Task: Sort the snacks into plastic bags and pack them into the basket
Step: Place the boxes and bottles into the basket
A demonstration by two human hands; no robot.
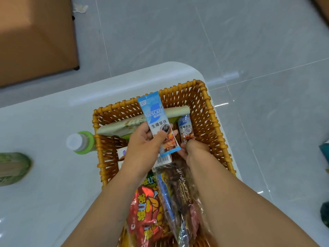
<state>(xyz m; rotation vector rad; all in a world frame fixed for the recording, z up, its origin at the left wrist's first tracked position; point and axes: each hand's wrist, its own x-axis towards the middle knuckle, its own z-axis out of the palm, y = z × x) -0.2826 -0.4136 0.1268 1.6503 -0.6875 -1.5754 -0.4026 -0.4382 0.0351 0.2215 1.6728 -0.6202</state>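
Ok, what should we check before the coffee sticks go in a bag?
1. Left hand grip on the long blue Nescafe coffee stick: ok.
2. Right hand grip on the second, shorter blue coffee stick: ok.
3. Both sticks above the woven orange-brown wicker basket: ok.
4. Empty plastic bag ready: cannot tell.
5. Green bottle with white cap standing outside the basket, out of the way: ok.

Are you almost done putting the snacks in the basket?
Partly. The basket already holds bagged snacks. The left hand holds one coffee sachet, and the right hand pinches a second sachet. A green bottle stands outside on the table.
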